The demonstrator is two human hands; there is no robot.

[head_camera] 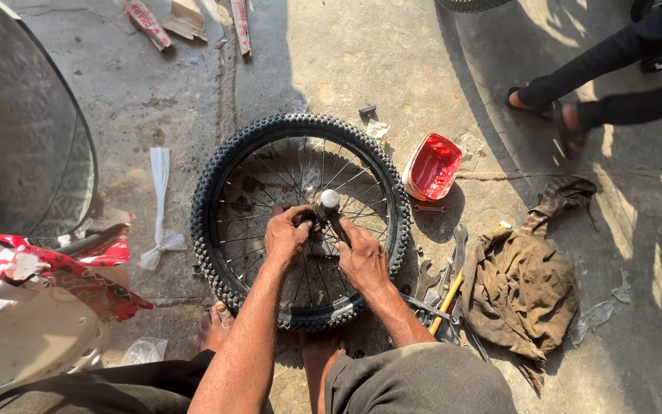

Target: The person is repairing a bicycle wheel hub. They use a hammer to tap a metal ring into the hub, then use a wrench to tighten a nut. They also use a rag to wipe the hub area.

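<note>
Wheel [300,222] between red tub [432,165] and white strip [160,207].

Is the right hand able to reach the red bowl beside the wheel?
Probably yes. The right hand rests at the hub of the wheel, and the red bowl lies just past the tyre on that side, with nothing between.

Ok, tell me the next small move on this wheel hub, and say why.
Probably keep the left hand steadying the hub while the right hand turns the fitting on the axle. Both hands are already closed in at the centre of the spoked wheel, which lies flat on the concrete, and the spanners lie unused beside it.
</note>
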